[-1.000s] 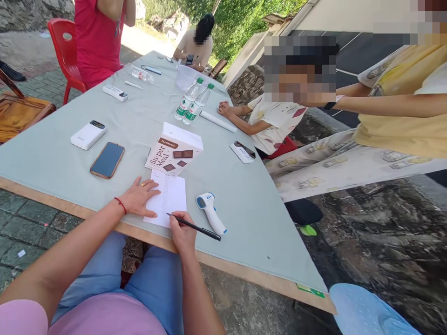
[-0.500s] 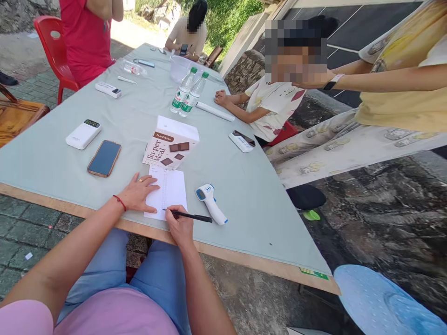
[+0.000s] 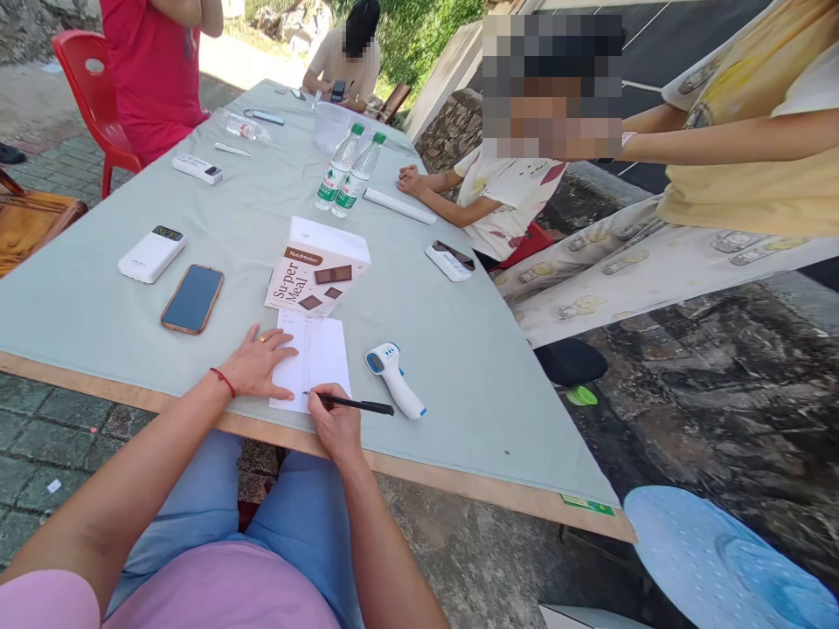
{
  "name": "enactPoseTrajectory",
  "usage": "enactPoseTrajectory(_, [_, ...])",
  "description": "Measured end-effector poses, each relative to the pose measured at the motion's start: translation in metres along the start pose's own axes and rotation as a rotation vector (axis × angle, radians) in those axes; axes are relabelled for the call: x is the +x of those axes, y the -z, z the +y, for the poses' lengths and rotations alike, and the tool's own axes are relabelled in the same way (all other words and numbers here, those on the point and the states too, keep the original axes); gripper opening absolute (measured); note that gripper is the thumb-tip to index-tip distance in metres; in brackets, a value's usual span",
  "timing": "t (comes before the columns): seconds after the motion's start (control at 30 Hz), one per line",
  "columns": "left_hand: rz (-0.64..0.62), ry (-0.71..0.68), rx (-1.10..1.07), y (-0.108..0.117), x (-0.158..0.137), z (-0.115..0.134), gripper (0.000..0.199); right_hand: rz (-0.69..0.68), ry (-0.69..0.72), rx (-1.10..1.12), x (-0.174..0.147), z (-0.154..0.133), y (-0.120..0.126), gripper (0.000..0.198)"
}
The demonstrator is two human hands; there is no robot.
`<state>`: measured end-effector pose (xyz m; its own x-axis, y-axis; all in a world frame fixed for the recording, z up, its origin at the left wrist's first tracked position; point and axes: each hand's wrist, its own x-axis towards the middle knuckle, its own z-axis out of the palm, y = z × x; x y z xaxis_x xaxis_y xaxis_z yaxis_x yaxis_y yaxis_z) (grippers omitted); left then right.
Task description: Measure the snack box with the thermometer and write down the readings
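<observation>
A white sheet of paper (image 3: 328, 356) with a column of small marks lies at the table's near edge. My left hand (image 3: 257, 365) rests flat on its left side, fingers spread. My right hand (image 3: 337, 425) grips a black pen (image 3: 360, 404), its tip at the lower middle of the sheet. Right of that hand lies a white and blue infrared thermometer (image 3: 397, 382). A Su-per Meal box (image 3: 319, 266) stands at the sheet's far edge. Left of the box are a smartphone (image 3: 192, 299) and a white power bank (image 3: 152, 254) with a small display.
Two water bottles (image 3: 347, 175) stand beyond the box, near a clear plastic basin (image 3: 334, 127). A white device (image 3: 450, 260) lies to the right. People sit around the table (image 3: 472, 393), and one stands at the right. A blue hat (image 3: 714, 559) is at lower right.
The whole view has shifted slightly, moving things a little left. My right hand keeps its hold on the pen, and my left hand stays on the sheet.
</observation>
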<state>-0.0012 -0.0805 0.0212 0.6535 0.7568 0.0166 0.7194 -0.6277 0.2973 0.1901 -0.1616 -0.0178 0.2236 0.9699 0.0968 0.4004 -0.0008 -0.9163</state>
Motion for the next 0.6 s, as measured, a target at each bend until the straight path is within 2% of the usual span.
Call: enactPoseTrajectory(0.6, [-0.005,0.001,0.005,0.0015,0.0004,0.0005,0.079,-0.014,-0.02,0.02,0.0004,-0.0033,0.0001,0.024])
